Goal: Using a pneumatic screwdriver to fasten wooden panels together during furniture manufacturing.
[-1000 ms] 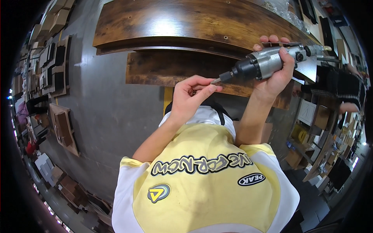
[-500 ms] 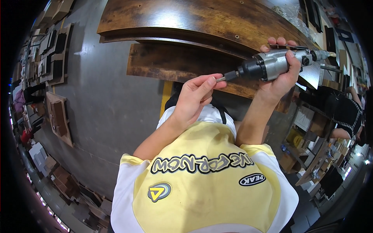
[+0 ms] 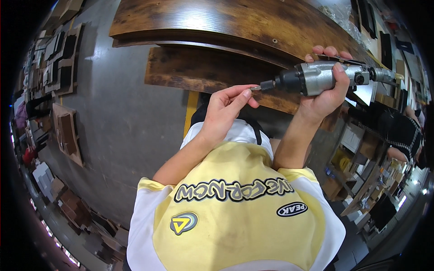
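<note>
My right hand (image 3: pixel 326 92) is wrapped round a silver and black air screwdriver (image 3: pixel 316 77), held sideways with its nose to the left. From the nose sticks a short metal screwdriver bit (image 3: pixel 256 88). My left hand (image 3: pixel 226 108) pinches the tip of that bit between thumb and forefinger; whether a screw sits there too is hidden by the fingers. Beyond both hands lie dark brown wood-grain boards (image 3: pixel 217 18), with a lower board (image 3: pixel 181 67) just past my left hand. A small hole or fitting (image 3: pixel 275 41) shows in the top board.
Clear plastic wrapping (image 3: pixel 339 18) lies at the far right. Another person (image 3: pixel 398 131) in dark clothing is at the right beside shelves with boxes. Stacked panels (image 3: pixel 61 58) and a brown board on a pallet (image 3: pixel 68 133) stand on the left across the grey floor (image 3: pixel 131 122).
The air screwdriver has turned slightly, its rear end dropping a little and shifting right. My left fingers stay at the bit. The boards have shifted slightly up and left in view.
</note>
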`<state>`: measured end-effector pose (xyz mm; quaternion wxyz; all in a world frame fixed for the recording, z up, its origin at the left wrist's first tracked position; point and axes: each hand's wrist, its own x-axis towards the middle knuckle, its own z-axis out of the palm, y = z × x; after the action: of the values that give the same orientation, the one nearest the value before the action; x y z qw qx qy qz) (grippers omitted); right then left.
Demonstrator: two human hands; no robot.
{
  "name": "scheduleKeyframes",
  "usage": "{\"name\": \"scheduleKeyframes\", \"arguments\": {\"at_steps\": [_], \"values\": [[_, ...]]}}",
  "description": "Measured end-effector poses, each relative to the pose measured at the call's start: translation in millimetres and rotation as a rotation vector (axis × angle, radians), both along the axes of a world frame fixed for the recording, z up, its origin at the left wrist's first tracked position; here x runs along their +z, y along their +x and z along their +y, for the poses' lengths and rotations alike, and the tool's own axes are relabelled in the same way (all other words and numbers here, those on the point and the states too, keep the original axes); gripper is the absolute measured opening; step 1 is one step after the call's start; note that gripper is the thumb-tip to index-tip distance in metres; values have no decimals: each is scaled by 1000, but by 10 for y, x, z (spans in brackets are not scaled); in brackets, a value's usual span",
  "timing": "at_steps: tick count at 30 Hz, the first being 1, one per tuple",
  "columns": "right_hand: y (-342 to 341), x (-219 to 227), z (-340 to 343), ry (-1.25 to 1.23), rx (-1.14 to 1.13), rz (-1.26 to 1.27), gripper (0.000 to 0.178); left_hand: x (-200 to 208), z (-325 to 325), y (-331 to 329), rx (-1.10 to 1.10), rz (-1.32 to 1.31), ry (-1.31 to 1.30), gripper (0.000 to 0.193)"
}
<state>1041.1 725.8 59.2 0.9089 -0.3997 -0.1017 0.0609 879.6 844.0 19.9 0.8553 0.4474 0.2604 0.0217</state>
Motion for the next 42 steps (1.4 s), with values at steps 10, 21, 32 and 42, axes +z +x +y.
{"name": "scheduleKeyframes", "arguments": {"at_steps": [10,21,32,42], "values": [[12,89,-5,2,49,-107,39,-91,153,88,40,-142,1033,15],[-120,430,369,-202,-139,-467,37,-169,414,486,194,-515,1536,14],[238,35,2203,-276,-177,-553,38,-509,2080,973,125,-456,1644,12],[317,-59,2471,-334,-205,-566,43,-488,2290,844,64,-339,1422,15]]}}
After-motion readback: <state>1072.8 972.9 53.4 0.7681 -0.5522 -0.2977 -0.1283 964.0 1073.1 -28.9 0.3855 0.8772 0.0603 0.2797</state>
